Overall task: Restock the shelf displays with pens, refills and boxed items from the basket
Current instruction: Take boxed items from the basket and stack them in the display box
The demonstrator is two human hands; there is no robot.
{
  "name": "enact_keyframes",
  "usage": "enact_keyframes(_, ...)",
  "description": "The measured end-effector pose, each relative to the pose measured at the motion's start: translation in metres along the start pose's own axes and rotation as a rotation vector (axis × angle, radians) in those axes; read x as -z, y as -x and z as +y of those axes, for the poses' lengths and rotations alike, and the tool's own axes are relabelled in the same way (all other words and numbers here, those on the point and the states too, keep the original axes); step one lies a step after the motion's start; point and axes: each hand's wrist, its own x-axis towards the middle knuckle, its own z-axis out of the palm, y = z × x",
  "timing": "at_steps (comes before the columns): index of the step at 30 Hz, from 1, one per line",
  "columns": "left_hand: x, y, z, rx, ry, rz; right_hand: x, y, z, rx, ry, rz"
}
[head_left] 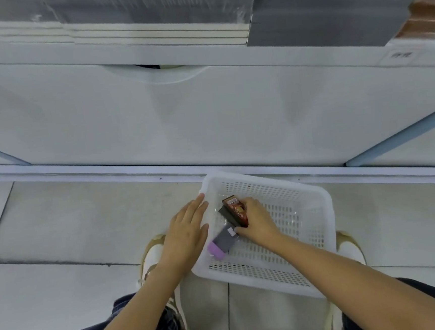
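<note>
Basket: white perforated plastic, set on the tiled floor just in front of the shelf unit's white base panel.
Boxed item: small dark red box with a pale label, in the basket's left part, tilted.
Right hand: reaches into the basket from the right, forearm crossing the near rim; its fingers curl over the box and grasp it, and the thumb lies at the upper end of the grey pack.
Grey pack: grey wrapper with a pink end, lying slantwise in the basket against the left wall, just below the box.
Left hand: flat and released, fingers straight and together, resting on the basket's left rim.
Shelf stock: grey and white film-wrapped stacks on the shelf above, blurred.
Person: crouched; white shoes either side of the basket, dark jeans at the bottom edge.
</note>
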Motion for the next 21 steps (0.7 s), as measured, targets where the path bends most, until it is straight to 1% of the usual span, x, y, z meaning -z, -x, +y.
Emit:
enact_keyframes(3,0.003,-0.003,0.006,0.016,0.025,0.102,0.018,0.006,0.006,0.019,-0.124,0.015)
enact_keyframes(5,0.006,-0.007,0.017,0.106,0.152,0.149,0.027,0.012,0.001,0.084,-0.202,0.062)
enact_keyframes(6,0.008,-0.01,0.023,0.213,0.272,0.101,0.03,0.015,-0.004,0.125,-0.243,0.079)
enact_keyframes(7,0.009,-0.014,0.031,0.339,0.411,0.005,0.033,0.018,-0.011,0.166,-0.276,0.091)
enact_keyframes(8,0.011,-0.017,0.039,0.444,0.587,-0.102,0.034,0.021,-0.019,0.204,-0.304,0.099)
enact_keyframes(9,0.01,-0.02,0.046,0.516,0.78,-0.174,0.034,0.024,-0.026,0.239,-0.334,0.101)
enact_keyframes(10,0.008,-0.023,0.051,0.566,0.964,-0.188,0.034,0.027,-0.033,0.269,-0.36,0.096)
enact_keyframes(11,0.007,-0.025,0.054,0.611,1.124,-0.151,0.033,0.03,-0.038,0.295,-0.375,0.084)
enact_keyframes(13,0.007,-0.027,0.056,0.691,1.321,-0.021,0.034,0.034,-0.044,0.337,-0.401,0.04)
enact_keyframes(14,0.008,-0.027,0.054,0.717,1.349,0.031,0.035,0.035,-0.043,0.352,-0.415,0.01)
enact_keyframes(16,0.009,-0.025,0.047,0.739,1.323,0.105,0.038,0.034,-0.041,0.375,-0.424,-0.015)
enact_keyframes(18,0.012,-0.022,0.037,0.75,1.321,0.17,0.037,0.03,-0.033,0.362,-0.41,0.034)
enact_keyframes(20,0.016,-0.019,0.028,0.777,1.367,0.212,0.032,0.024,-0.02,0.294,-0.264,0.042)
enact_keyframes(21,0.018,-0.018,0.024,0.789,1.394,0.221,0.028,0.021,-0.012,0.257,-0.151,-0.008)
